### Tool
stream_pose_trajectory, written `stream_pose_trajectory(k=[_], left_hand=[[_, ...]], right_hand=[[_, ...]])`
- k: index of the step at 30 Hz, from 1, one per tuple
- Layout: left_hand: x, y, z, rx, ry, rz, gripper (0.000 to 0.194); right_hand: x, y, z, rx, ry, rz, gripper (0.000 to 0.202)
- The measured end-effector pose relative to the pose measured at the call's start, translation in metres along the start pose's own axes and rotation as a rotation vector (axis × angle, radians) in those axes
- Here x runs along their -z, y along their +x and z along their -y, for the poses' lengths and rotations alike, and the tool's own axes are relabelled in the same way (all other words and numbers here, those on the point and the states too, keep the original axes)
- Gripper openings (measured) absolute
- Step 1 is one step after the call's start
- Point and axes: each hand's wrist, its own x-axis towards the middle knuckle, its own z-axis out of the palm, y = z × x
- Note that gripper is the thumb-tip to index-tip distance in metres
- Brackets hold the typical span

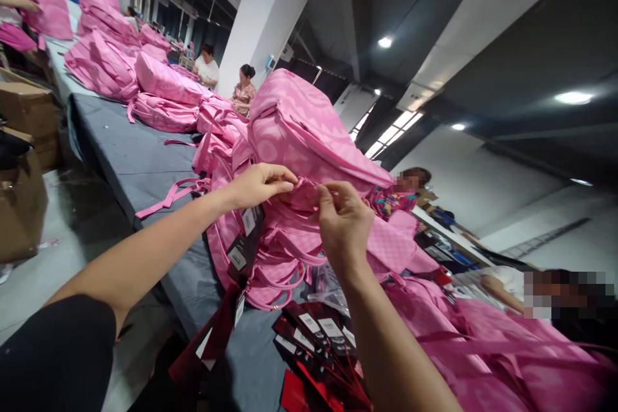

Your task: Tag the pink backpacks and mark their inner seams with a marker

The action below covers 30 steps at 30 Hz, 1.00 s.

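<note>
In front of me a pink patterned backpack [299,125] rests on a pile of other pink bags. My left hand [258,185] pinches with thumb and forefinger at a small gathered pink part on its near side. My right hand [345,222] is closed at the same part from the other side, fingers curled. Whatever small piece lies between the fingertips is mostly hidden. Below my left hand hang dark hang tags [236,257] with white labels. Several more black and red tags [313,335] with red strings lie fanned out on the table below my right hand.
Pink backpacks [168,80] are heaped along the long grey table [120,151]; more pink bags [487,341] lie at the right. Clear plastic [328,290] sits by the tags. Cardboard boxes [22,199] stand on the left floor. Other people are around the table.
</note>
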Motion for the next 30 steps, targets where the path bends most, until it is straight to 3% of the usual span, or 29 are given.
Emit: stream_pose_trajectory(k=[3,5,8,12,15,20,23,28,30], left_hand=[[0.015,-0.009,0.003,0.077,-0.305,0.162,0.038],[0.022,-0.022,0.007,0.098,-0.427,0.176,0.051],[0.022,-0.037,0.013,0.12,-0.53,0.071,0.05],[0.002,-0.036,0.018,0.073,-0.492,-0.23,0.03],[-0.009,-0.031,0.017,-0.045,-0.351,-0.419,0.02],[-0.009,-0.034,0.004,-0.352,0.387,-0.597,0.012],[-0.01,-0.035,-0.004,-0.406,0.427,-0.573,0.011],[-0.016,-0.025,-0.005,-0.207,-0.189,-0.324,0.013],[-0.016,-0.022,-0.002,-0.157,-0.241,-0.259,0.013]], right_hand=[[0.005,0.002,0.005,-0.012,0.141,-0.11,0.018],[0.005,0.004,0.007,-0.014,0.242,-0.12,0.017],[0.001,0.006,0.01,-0.008,0.318,-0.117,0.017],[-0.005,0.009,0.015,0.055,0.449,-0.034,0.016],[-0.007,0.013,0.017,0.082,0.461,0.079,0.015],[-0.004,0.019,0.015,0.096,0.415,0.273,0.027],[0.002,0.024,0.017,-0.002,0.432,0.393,0.031],[0.017,0.036,0.023,-0.103,0.409,0.598,0.033],[0.019,0.038,0.023,-0.064,0.384,0.642,0.03]])
